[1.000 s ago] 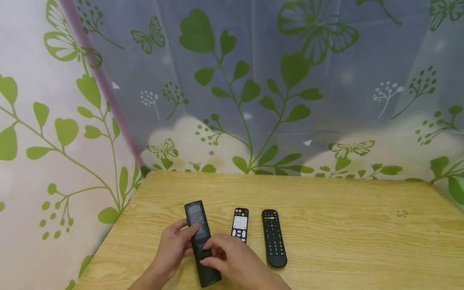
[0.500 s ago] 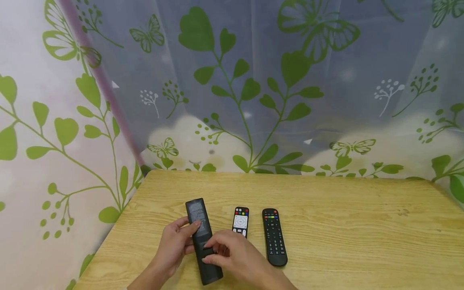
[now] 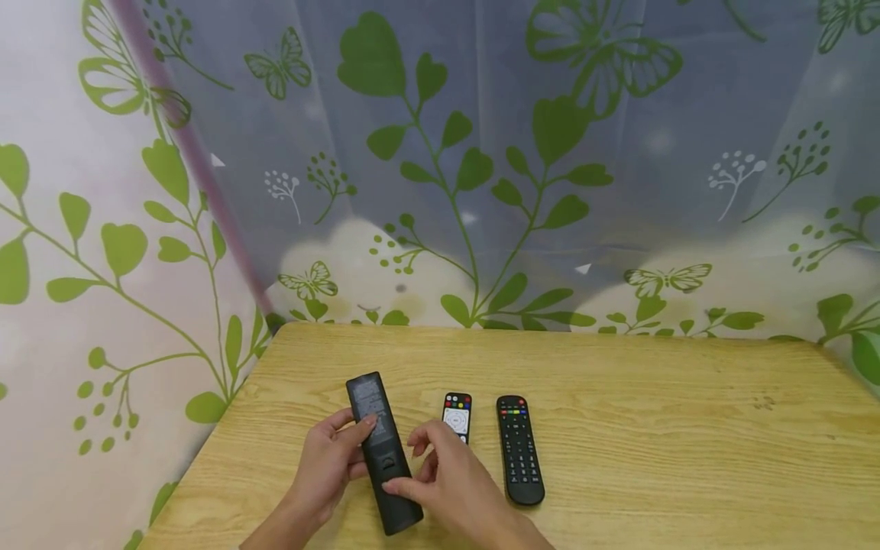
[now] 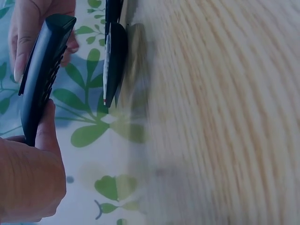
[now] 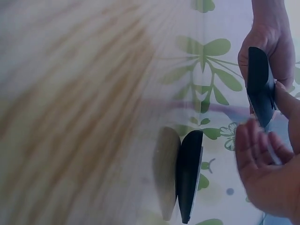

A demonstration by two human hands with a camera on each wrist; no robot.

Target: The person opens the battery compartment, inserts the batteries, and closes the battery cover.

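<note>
A black remote control (image 3: 382,449) is tilted above the table, its labelled back facing up. My left hand (image 3: 326,467) grips its left side, with the thumb over the label and the fingers underneath. My right hand (image 3: 457,475) is at the lower right side. Its thumb touches the back below a small notch, while the other fingers are bent loosely and clear of the remote. In the left wrist view, a thin dark edge stands slightly out from the remote's back (image 4: 40,79). The right wrist view shows the right thumb against that back.
A remote with a white button pad (image 3: 457,420) lies on the wooden table (image 3: 653,435), partly behind my right hand. To its right lies a longer black remote (image 3: 520,451), buttons up. A leaf-patterned cloth (image 3: 481,191) hangs behind the table's back edge.
The right fingers have lifted off the remote's back and moved away from it, uncovering the notch. The right thumb still touches the back. The held remote has shifted slightly left.
</note>
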